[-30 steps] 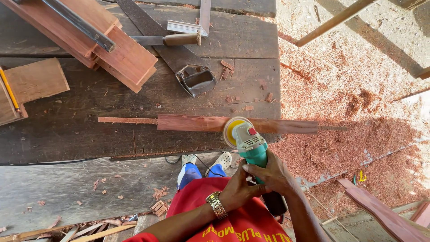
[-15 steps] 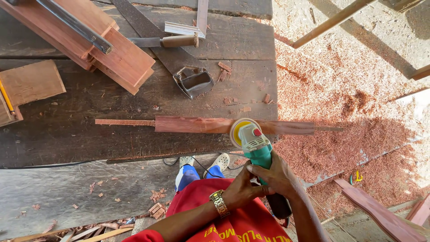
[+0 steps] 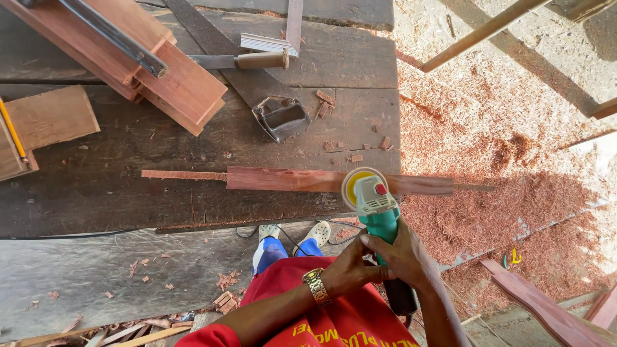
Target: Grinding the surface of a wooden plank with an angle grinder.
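Note:
Both my hands grip a green angle grinder (image 3: 378, 212) with a yellow sanding disc. My left hand (image 3: 346, 271), with a gold watch on its wrist, wraps the body from the left. Just beside it, my right hand (image 3: 406, 254) closes over the grinder's body from the right. The disc rests on a long reddish wooden piece (image 3: 289, 180) with narrow ends. That piece lies across the dark workbench (image 3: 128, 199) and sticks out past its right edge.
On the bench lie stacked reddish boards (image 3: 160, 77) under a dark metal bar, a handsaw (image 3: 257, 77), a chisel with a wooden handle (image 3: 247, 61), a wood block (image 3: 48, 119) and a pencil. Red sawdust (image 3: 501, 193) covers the ground at right. A cord runs below the bench.
The grinder has shifted slightly to the right along the reddish piece. Both hands keep the same hold on it.

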